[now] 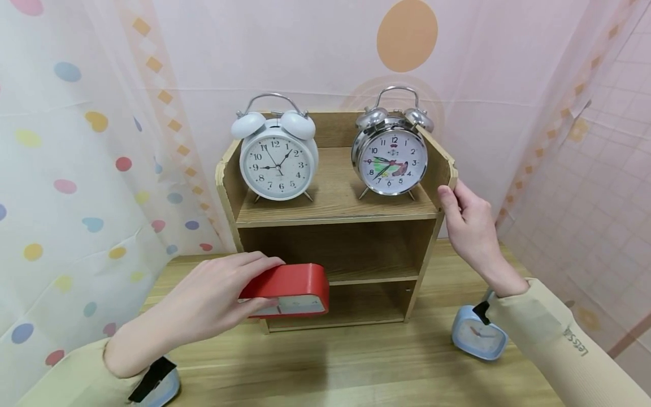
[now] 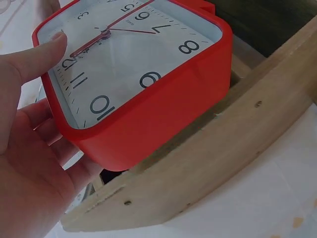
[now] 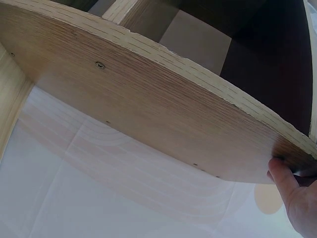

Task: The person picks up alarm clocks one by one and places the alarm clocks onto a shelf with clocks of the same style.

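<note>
My left hand (image 1: pixel 213 294) holds a red alarm clock (image 1: pixel 295 280) in front of the middle of a wooden shelf (image 1: pixel 335 212). In the left wrist view the thumb lies on the red clock's (image 2: pixel 163 119) white face and the fingers are behind its body. My right hand (image 1: pixel 473 226) grips the upper right side panel of the shelf; in the right wrist view the hand (image 3: pixel 299 198) is at the panel's (image 3: pixel 163 104) edge. On the top board stand a white twin-bell clock (image 1: pixel 278 164) at the left and a silver twin-bell clock (image 1: pixel 391 161) at the right.
A light blue clock (image 1: pixel 480 333) stands on the wooden table (image 1: pixel 346 367) near my right forearm. Part of another light blue object (image 1: pixel 165 390) shows beneath my left wrist. A dotted curtain (image 1: pixel 66 169) hangs behind and to the left.
</note>
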Motion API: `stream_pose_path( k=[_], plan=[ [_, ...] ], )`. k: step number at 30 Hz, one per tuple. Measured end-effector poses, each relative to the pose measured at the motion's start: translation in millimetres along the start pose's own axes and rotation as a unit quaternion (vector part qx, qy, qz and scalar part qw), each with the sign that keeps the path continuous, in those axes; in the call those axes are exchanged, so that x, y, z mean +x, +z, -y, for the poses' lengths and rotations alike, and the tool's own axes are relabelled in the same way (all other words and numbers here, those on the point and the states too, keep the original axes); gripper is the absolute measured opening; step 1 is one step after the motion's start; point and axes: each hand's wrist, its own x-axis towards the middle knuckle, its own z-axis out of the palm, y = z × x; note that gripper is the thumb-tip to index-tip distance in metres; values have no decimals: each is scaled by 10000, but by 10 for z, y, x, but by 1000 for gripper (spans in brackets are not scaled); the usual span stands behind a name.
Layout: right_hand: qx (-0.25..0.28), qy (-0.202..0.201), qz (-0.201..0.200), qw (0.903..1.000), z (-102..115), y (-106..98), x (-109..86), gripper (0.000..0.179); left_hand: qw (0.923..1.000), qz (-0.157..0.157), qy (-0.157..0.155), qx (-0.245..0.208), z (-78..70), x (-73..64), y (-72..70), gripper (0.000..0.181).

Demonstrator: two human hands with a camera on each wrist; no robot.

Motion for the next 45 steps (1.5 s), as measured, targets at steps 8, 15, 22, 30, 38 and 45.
stream_pose_path(
  k=[8,15,22,30,38,45],
  plan=[
    [-39,-17,-4,10000,3,1,-1,31,9998,91,104,-125,-36,181,0,48],
    [-37,2,1,10000,0,3,-6,31,9998,29,180,8,-40,296,2,46],
    [-15,-1,-7,10000,6,0,-3,31,9994,-116,272,193,-52,361,14,48],
    [15,1,25,10000,0,-4,-3,30,9977,-361,452,348,-19,408,82,50],
    [22,8,4,10000,-8,0,-4,29,9982,-207,294,483,16,445,103,48],
    [54,-1,12,10000,-11,5,-2,29,9979,-219,284,544,45,454,144,50]
  ],
)
